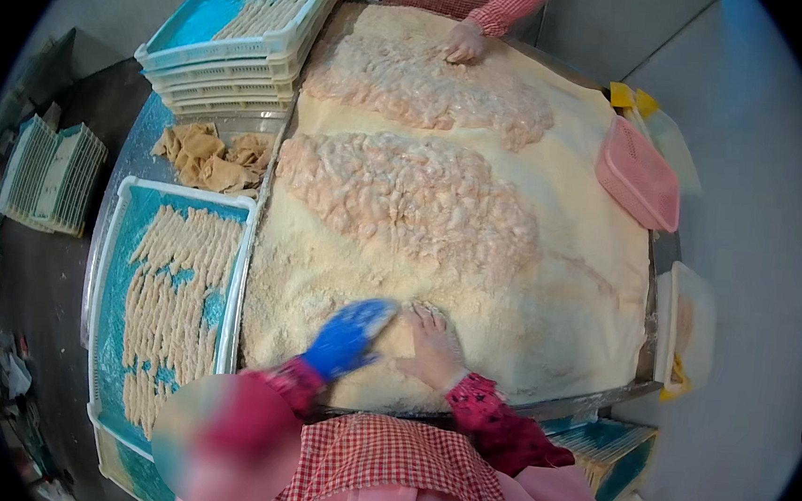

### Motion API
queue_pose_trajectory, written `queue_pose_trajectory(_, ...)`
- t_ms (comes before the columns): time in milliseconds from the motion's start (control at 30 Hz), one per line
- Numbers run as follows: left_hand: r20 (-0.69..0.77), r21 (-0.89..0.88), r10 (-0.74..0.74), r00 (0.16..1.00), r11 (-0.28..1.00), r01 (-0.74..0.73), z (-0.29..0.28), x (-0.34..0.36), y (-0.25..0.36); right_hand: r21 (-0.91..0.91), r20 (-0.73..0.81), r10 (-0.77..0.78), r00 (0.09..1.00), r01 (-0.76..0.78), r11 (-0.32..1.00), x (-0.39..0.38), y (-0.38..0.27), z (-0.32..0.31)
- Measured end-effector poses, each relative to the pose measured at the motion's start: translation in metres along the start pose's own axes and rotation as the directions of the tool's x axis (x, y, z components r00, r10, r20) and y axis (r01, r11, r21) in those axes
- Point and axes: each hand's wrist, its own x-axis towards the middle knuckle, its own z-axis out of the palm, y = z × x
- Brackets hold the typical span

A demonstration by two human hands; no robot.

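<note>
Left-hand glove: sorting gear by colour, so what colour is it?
Blue, on the left hand, seen in the head view.

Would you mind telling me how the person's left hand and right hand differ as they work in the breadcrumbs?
The left hand wears a blue glove, while the right hand looks bare. The left hand is motion-blurred and tilted inward; the right hand lies flat, sharp, fingers spread on the crumbs. What they share: both sit at the near edge of the breadcrumb bed, close together, with a small pale piece between them, and both arms wear dark pink patterned sleeves.
</note>
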Motion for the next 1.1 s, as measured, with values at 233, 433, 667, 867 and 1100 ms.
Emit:
queue_pose_trajectory(233, 0.133, 0.030, -0.191, 0.973, 0.982, 0.188, 0.022, 0.017, -0.012, 0.285, -0.232, 0.413, 0.881, -0.344, 0.894, -0.052, 0.081, -0.038)
queue_pose_trajectory(433, 0.000, -0.587, -0.359, 0.933, 0.755, 0.291, 0.072, 0.050, 0.002, 0.450, -0.166, 0.308, 0.937, -0.206, 0.869, -0.035, 0.026, -0.020)
queue_pose_trajectory(667, 0.236, -0.972, -0.464, 0.854, -0.126, 0.201, 0.074, 0.014, 0.032, 0.028, -0.230, -0.009, 0.973, 0.016, 0.999, 0.017, -0.025, -0.009)
queue_pose_trajectory(867, 0.084, -0.940, -0.538, 0.839, -0.322, -0.113, 0.091, 0.010, 0.016, 0.284, -0.328, -0.342, 0.881, 0.437, 0.853, 0.017, -0.054, -0.002)
queue_pose_trajectory(1100, -0.122, -0.953, -0.573, 0.811, -0.160, -0.256, 0.124, 0.005, -0.018, 0.618, -0.311, -0.237, 0.920, 0.385, 0.685, 0.041, -0.055, -0.016)
